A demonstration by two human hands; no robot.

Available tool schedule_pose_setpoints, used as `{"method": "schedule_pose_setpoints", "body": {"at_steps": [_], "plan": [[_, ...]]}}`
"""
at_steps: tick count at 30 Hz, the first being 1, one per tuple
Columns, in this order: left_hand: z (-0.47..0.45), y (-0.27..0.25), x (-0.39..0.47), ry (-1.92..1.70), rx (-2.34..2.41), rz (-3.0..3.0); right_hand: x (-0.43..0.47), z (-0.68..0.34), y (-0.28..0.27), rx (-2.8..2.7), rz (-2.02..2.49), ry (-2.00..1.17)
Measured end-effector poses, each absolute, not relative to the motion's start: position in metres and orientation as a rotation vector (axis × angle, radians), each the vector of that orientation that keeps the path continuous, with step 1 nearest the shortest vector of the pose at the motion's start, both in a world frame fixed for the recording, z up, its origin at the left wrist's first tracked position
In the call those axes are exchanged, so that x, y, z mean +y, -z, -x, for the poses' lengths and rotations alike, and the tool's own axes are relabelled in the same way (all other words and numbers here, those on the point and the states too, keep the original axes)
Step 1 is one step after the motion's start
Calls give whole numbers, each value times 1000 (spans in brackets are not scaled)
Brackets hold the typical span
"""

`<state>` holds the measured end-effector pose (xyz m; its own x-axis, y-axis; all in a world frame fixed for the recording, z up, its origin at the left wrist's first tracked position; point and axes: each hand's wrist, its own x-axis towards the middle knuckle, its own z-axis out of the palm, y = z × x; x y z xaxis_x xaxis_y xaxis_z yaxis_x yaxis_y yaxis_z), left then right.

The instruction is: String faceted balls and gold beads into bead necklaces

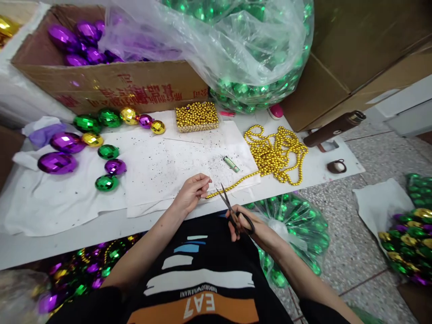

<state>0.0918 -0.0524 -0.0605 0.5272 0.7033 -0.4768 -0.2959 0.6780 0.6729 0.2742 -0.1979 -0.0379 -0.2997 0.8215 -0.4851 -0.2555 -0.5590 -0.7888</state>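
Note:
My left hand (193, 191) pinches the free end of a gold bead string (232, 182) at the near edge of the white table. The string runs right and back to a loose gold bead pile (278, 153). My right hand (248, 227) grips black scissors (232, 211) by the handles. Their blades are spread and point up toward the string, just right of my left fingers.
A clear tray of loose gold beads (197, 116) and a green lighter (231, 164) lie on the white paper (162, 166). Purple, green and gold faceted ornaments (108, 153) sit at left. A cardboard box (111, 85) and a bag of green ornaments (256, 54) stand behind.

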Motion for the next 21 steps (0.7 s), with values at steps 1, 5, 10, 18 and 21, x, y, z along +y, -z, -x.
{"method": "schedule_pose_setpoints", "body": {"at_steps": [1, 5, 10, 18, 21], "plan": [[-91, 60, -54, -628, 807, -570, -197, -272, 39, -745, 1218, -1901], [-88, 58, -64, -606, 786, -592, -192, -267, 41, -682, 1257, -1787], [-85, 60, -72, -578, 789, -613, -194, -261, 48, -614, 1351, -1612], [-78, 74, -74, -573, 817, -593, -160, -295, 46, -1087, 1663, -1042], [-76, 84, -75, -588, 852, -582, -117, -315, 42, -1437, 1971, -497]]}}
